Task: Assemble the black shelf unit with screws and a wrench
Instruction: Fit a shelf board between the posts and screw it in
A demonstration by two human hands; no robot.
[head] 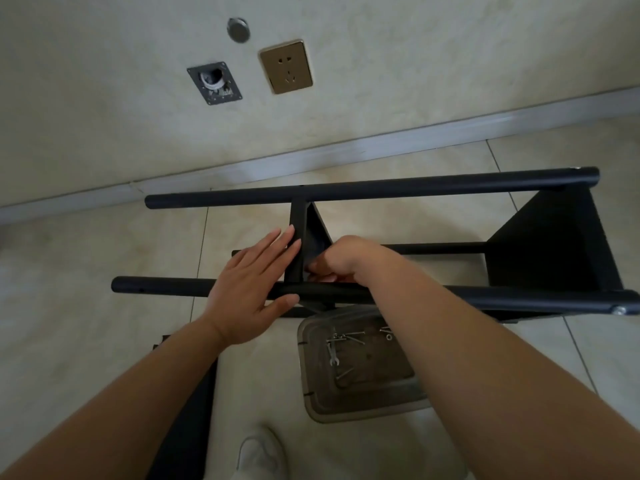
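Indoor room, likely a home: beige tiled floor (398,174), textured wall with bronze power socket (286,66), grey skirting board (311,157).
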